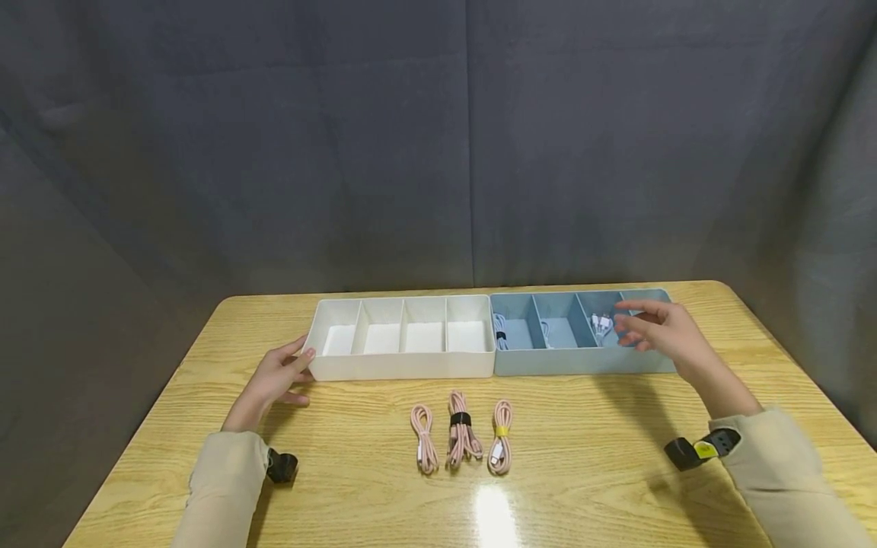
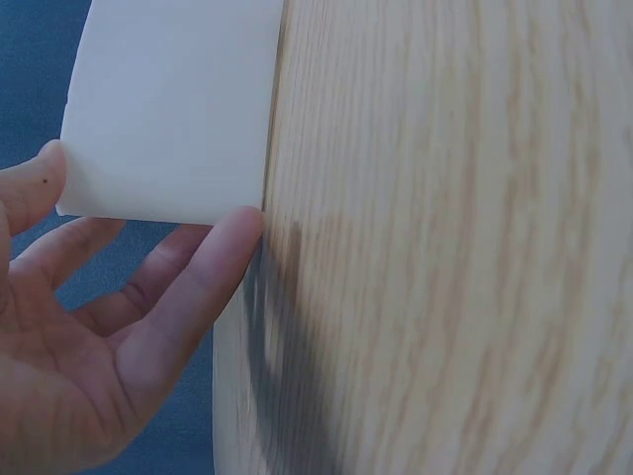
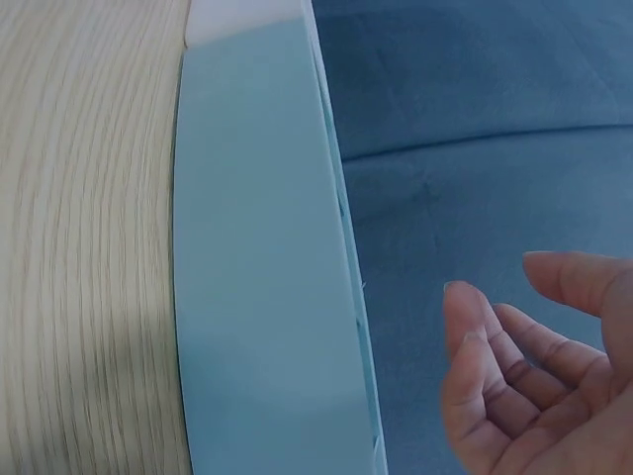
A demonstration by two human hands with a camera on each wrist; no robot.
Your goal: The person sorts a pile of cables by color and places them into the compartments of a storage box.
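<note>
My left hand touches the left end of a white divided organizer box, thumb at its upper corner. In the left wrist view, a fingertip of that hand meets the box's lower corner, the fingers mostly extended. My right hand hovers over the right part of a blue divided organizer box, fingers loosely bent and apart, holding nothing. Pale coiled cables lie in the blue box, among them a white cable close to the right fingers. Part of the rightmost compartment is hidden behind that hand.
Three pink coiled cables lie in front of the boxes: a left one, a middle one with a black strap and a right one with a yellow tie. The boxes stand end to end near the wooden table's back edge, before a dark curtain.
</note>
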